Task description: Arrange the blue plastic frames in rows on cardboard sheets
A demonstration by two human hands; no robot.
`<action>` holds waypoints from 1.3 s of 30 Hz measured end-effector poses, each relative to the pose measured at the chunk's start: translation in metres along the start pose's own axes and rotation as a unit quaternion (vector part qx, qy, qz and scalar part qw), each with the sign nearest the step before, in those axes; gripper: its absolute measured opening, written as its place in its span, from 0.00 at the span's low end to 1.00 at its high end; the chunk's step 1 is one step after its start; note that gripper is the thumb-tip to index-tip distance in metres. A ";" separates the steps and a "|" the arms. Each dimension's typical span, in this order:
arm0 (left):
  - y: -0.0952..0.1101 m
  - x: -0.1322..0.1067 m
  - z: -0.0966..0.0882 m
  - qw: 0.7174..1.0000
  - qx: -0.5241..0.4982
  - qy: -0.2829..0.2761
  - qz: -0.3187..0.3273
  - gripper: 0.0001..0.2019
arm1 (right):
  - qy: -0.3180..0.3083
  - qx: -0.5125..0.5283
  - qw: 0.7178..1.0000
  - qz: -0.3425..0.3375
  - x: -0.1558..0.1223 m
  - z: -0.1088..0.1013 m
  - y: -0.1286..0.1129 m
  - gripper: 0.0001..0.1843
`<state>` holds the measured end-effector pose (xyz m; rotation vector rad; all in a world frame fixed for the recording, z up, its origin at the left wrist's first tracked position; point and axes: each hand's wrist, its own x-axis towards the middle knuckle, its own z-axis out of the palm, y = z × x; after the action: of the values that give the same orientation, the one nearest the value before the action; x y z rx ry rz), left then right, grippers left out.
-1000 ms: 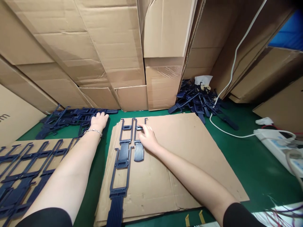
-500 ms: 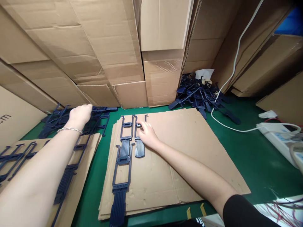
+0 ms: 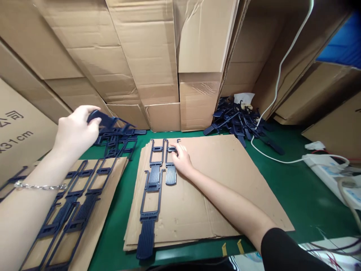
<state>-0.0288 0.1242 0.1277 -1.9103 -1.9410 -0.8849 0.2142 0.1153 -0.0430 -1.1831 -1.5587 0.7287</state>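
My left hand point(image 3: 80, 128) pinches the flat paddle end of a dark blue plastic frame piece point(image 3: 103, 119), raised over the pile of like pieces point(image 3: 115, 141) at the back left. The far end of this piece overlaps the pile in view. My right hand point(image 3: 182, 160) has its fingers closed on the upper part of a second frame piece point(image 3: 170, 175), which lies on the cardboard sheets point(image 3: 214, 188). Left of that hand, two more frame pieces point(image 3: 150, 205) lie end to end in a column, the lower one's paddle reaching past the front edge of the cardboard.
Another cardboard sheet point(image 3: 113, 180) at the left bears several frame pieces point(image 3: 80, 212) in rows. A heap of similar parts point(image 3: 237, 118) sits at the back right, near a white cable point(image 3: 278, 84) and a power strip point(image 3: 324, 171). Cardboard boxes point(image 3: 158, 56) wall the back of the green table.
My left hand has come up and to the left from the back-left pile, now with a frame piece in it. My right hand stays at its piece. The view has shifted slightly.
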 end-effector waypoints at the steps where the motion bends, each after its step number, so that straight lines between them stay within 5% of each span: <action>1: 0.003 -0.006 -0.003 0.998 -0.064 0.010 -0.007 0.14 | -0.007 0.015 1.000 0.000 0.000 -0.001 -0.004 0.18; 3: 0.010 -0.019 -0.007 0.972 -0.231 0.025 -0.022 0.15 | -0.026 0.053 0.998 0.014 0.000 -0.003 -0.015 0.17; 8: 0.033 -0.063 -0.003 0.842 -0.536 -0.014 -0.061 0.14 | -0.123 0.217 0.962 0.110 -0.017 -0.012 -0.065 0.22; 12: 0.051 -0.100 0.015 0.830 -0.549 -0.092 -0.013 0.15 | -0.149 0.389 0.887 0.198 -0.035 -0.026 -0.103 0.24; 15: 0.060 -0.118 0.029 0.817 -0.553 -0.161 -0.029 0.18 | -0.121 0.386 0.897 0.178 -0.040 -0.040 -0.111 0.17; 17: 0.066 -0.124 0.035 0.814 -0.563 -0.139 -0.026 0.16 | -0.128 0.340 0.918 0.157 -0.041 -0.050 -0.107 0.11; 21: 0.079 -0.131 0.037 0.814 -0.571 -0.004 0.108 0.11 | -0.237 0.235 0.928 0.168 -0.044 -0.066 -0.097 0.27; 23: 0.086 -0.138 0.036 0.798 -0.576 0.010 0.178 0.12 | -0.216 0.247 0.930 0.165 -0.048 -0.069 -0.096 0.29; 27: 0.097 -0.171 0.026 0.756 -0.583 -0.130 0.270 0.16 | -0.048 0.327 0.935 0.130 -0.066 -0.075 -0.103 0.31; 29: 0.102 -0.193 0.014 0.748 -0.578 -0.244 0.217 0.15 | 0.032 0.329 0.937 0.115 -0.081 -0.081 -0.104 0.25; 31: 0.106 -0.215 0.000 0.720 -0.586 -0.358 0.099 0.13 | 0.079 0.305 0.942 0.115 -0.101 -0.089 -0.099 0.18; 35: 0.104 -0.248 -0.014 0.620 -0.588 -0.519 -0.029 0.09 | 0.008 0.201 0.957 0.210 -0.137 -0.097 -0.075 0.21; 39: 0.091 -0.273 -0.005 0.590 -0.570 -0.566 -0.079 0.13 | -0.095 0.079 0.948 0.295 -0.152 -0.089 -0.056 0.21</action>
<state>0.0828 -0.1036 -0.0087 -3.8667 -2.3082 -1.3123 0.2826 -0.0550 -0.0198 -1.5084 -1.2620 1.3664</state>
